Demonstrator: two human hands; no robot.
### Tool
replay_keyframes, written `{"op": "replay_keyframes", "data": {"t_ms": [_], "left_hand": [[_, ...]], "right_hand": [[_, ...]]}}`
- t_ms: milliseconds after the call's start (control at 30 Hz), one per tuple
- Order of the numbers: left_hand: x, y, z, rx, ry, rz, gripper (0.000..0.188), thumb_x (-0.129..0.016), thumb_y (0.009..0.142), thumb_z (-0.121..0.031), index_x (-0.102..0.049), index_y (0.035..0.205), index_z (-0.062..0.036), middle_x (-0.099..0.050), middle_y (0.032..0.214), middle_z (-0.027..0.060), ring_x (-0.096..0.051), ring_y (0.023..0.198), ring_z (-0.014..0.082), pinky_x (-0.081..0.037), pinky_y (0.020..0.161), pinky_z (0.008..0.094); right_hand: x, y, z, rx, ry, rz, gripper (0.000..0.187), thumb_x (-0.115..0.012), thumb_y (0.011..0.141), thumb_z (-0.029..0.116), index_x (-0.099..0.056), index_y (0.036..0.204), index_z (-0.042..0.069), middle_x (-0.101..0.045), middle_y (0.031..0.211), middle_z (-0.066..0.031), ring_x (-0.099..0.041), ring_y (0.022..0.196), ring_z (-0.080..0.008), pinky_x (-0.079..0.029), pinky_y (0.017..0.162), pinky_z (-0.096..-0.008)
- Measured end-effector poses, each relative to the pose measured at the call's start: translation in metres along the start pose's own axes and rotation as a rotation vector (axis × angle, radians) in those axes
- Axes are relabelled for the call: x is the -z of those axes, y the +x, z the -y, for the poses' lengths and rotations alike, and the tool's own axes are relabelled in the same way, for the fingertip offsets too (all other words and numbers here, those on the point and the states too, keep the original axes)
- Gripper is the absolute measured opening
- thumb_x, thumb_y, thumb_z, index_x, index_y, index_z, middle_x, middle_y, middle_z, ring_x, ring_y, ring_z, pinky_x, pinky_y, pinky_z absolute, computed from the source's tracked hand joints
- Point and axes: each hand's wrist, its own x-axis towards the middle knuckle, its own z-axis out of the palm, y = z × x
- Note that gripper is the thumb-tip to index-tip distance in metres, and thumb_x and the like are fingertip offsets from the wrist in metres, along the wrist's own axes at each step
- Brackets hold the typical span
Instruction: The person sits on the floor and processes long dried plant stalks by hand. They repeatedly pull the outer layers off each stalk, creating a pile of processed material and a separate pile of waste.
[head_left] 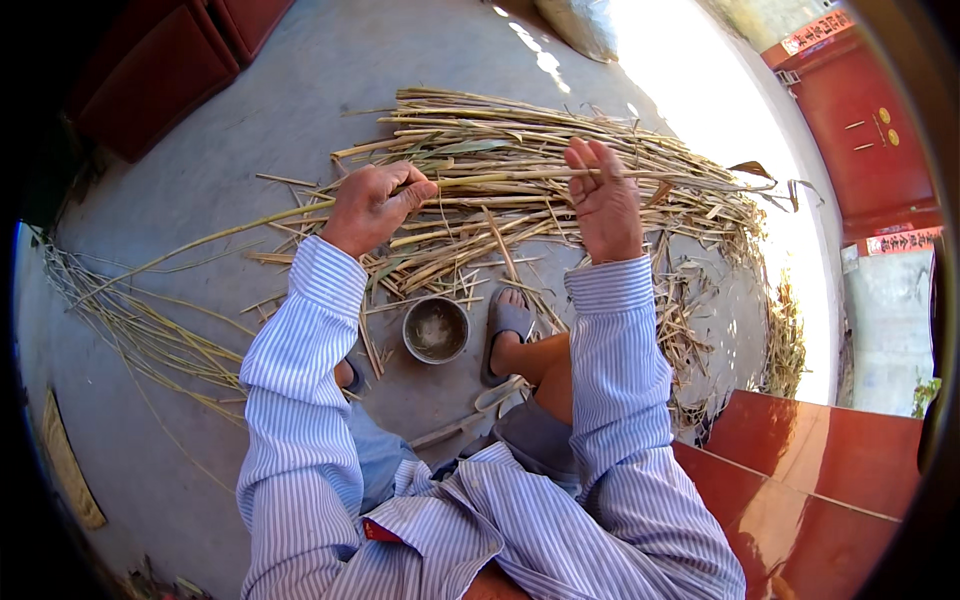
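- The gray floor (330, 70) is the biggest thing. It lies under all of this.
- The big heap of dry stalks (520, 205) lies at twelve to one o'clock. It looks messy, with leaves mixed in, so I think lots of work is left.
- The bunch of thin stems (150, 335) is at nine o'clock, fanned out on the floor.
- The long stalk (500, 178) is up over the heap. It seems to run from nine to two o'clock. Its far right end has leafy bits, so it looks not done.
- The dry scraps (690, 325) lie at three o'clock. They make me think some stalks are done, but I can't count them.
- The right hand (608, 205) is at two o'clock, fingers apart, by the stalk. I can't tell if it touches.
- The left hand (375, 205) is near ten o'clock, pinching the stalk tight.
- The round bowl (409, 335) is near the middle, toward eight o'clock.
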Motion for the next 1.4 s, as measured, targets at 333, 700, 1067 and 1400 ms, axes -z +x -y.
{"op": "replay_keyframes", "data": {"t_ms": [333, 700, 1067, 1400], "left_hand": [[-0.010, 0.009, -0.003, -0.185, 0.190, -0.241, 0.024, -0.074, 0.080, -0.029, -0.068, 0.077, -0.0064, -0.066, 0.070, 0.0077, -0.059, 0.063, 0.0253, -0.043, 0.060, 0.0380], [-0.024, 0.010, -0.013, -0.336, 0.267, -0.392, 0.022, -0.078, 0.076, -0.021, -0.064, 0.081, -0.0051, -0.063, 0.071, 0.0086, -0.059, 0.065, 0.0239, -0.045, 0.060, 0.0356], [0.031, 0.015, 0.001, 0.408, -0.436, 0.093, 0.030, -0.075, 0.084, -0.029, -0.062, 0.074, -0.0041, -0.055, 0.060, -0.0026, -0.045, 0.052, 0.0044, -0.036, 0.048, 0.0202], [0.042, 0.003, 0.010, -0.019, 0.003, -0.175, 0.025, -0.076, 0.083, -0.025, -0.066, 0.083, -0.0011, -0.064, 0.069, 0.0038, -0.057, 0.062, 0.0103, -0.044, 0.056, 0.0249]], "right_hand": [[-0.024, -0.006, -0.030, 0.109, -0.180, -0.071, 0.020, -0.066, 0.092, 0.021, -0.059, 0.102, 0.005, -0.071, 0.094, -0.0105, -0.069, 0.079, -0.0152, -0.052, 0.062, -0.0223], [-0.015, -0.002, -0.014, 0.017, -0.162, -0.168, 0.023, -0.067, 0.091, 0.027, -0.059, 0.091, 0.005, -0.071, 0.086, -0.0101, -0.070, 0.072, -0.0162, -0.054, 0.059, -0.0224], [-0.025, -0.017, -0.004, 0.310, -0.270, 0.262, 0.018, -0.061, 0.095, 0.013, -0.062, 0.106, 0.000, -0.071, 0.098, -0.0153, -0.070, 0.090, -0.0215, -0.059, 0.076, -0.0293], [0.066, 0.013, 0.043, 0.383, 0.118, -0.232, 0.017, -0.059, 0.096, 0.019, -0.060, 0.107, 0.006, -0.070, 0.098, -0.0098, -0.069, 0.084, -0.0162, -0.058, 0.065, -0.0239]]}}
